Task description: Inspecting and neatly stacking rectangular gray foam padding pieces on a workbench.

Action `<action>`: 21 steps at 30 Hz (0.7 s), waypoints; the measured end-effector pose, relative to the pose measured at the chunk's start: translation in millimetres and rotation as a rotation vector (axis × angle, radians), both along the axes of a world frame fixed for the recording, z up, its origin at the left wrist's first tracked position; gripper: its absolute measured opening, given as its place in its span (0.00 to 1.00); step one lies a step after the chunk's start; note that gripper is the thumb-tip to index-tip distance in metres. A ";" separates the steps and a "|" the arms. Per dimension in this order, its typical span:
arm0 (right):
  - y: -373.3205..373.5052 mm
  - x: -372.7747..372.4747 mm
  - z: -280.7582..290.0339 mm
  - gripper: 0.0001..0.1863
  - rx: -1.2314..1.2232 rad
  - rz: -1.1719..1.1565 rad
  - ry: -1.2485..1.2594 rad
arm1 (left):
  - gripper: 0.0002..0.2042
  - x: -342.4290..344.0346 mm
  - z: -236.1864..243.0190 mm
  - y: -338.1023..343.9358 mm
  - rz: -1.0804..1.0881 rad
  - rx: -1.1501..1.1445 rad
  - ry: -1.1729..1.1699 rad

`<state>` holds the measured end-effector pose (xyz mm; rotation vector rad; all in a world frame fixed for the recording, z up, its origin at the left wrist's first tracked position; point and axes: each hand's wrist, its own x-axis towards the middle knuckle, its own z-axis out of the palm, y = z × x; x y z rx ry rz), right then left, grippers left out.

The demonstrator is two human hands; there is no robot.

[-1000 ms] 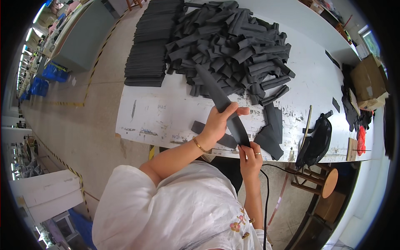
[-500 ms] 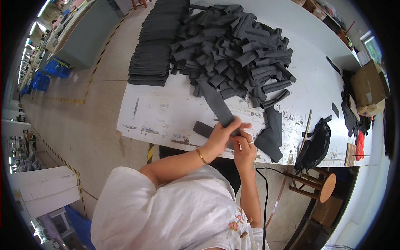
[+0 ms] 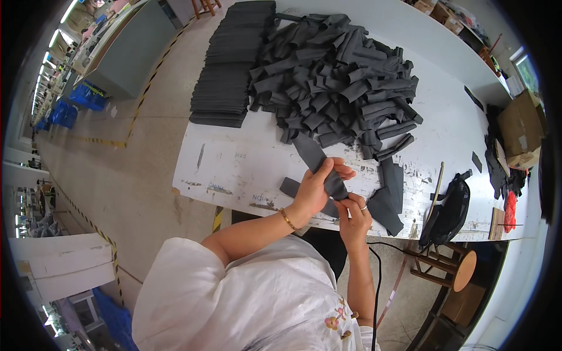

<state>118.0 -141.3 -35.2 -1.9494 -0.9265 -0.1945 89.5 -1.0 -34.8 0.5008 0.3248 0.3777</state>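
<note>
Between my two hands is a dark grey fabric strip (image 3: pixel 313 153), its far end reaching to the edge of a heap. My left hand (image 3: pixel 314 190) grips the strip along its middle, thumb on top. At the strip's near end, the fingertips of my right hand (image 3: pixel 353 217) pinch the cloth. Another grey strip (image 3: pixel 291 187) lies on the table, partly hidden under my left hand. To the right of my hands rest several flat grey cloth pieces (image 3: pixel 387 205). Beyond them rises a heap of loose folded grey strips (image 3: pixel 333 82).
A neat stack of grey pieces (image 3: pixel 225 70) stands left of the heap on the white table (image 3: pixel 234 158). On the right lie a black bag (image 3: pixel 448 207) and a thin stick (image 3: pixel 436 190). A wooden stool (image 3: pixel 459 269) and a black cable (image 3: pixel 377 281) are below the table edge.
My right hand has shifted slightly right and now pinches the strip's near end in plain sight. The strip has turned a little between my hands. The whole view has shifted slightly.
</note>
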 end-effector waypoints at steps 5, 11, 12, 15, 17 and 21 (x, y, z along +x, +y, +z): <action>4.1 2.1 3.2 0.08 -0.004 0.042 0.031 | 0.16 -4.9 0.1 -0.2 -0.056 -0.097 0.025; 5.9 5.3 0.5 0.07 -0.015 0.045 0.050 | 0.16 -5.9 -3.4 -0.8 -0.081 -0.092 0.009; 6.8 5.7 0.2 0.07 -0.012 0.044 0.055 | 0.16 -6.0 -3.8 -0.3 -0.079 -0.093 0.011; 9.9 6.4 2.3 0.07 -0.022 0.058 0.058 | 0.16 -6.8 -6.3 0.5 -0.092 -0.093 0.004; 9.9 7.0 2.1 0.07 -0.039 0.062 0.082 | 0.16 -6.8 -9.9 0.4 -0.085 -0.083 0.007; 9.2 3.1 4.5 0.07 0.003 -0.001 0.329 | 0.17 -3.4 -10.4 -0.3 -0.096 -0.105 0.045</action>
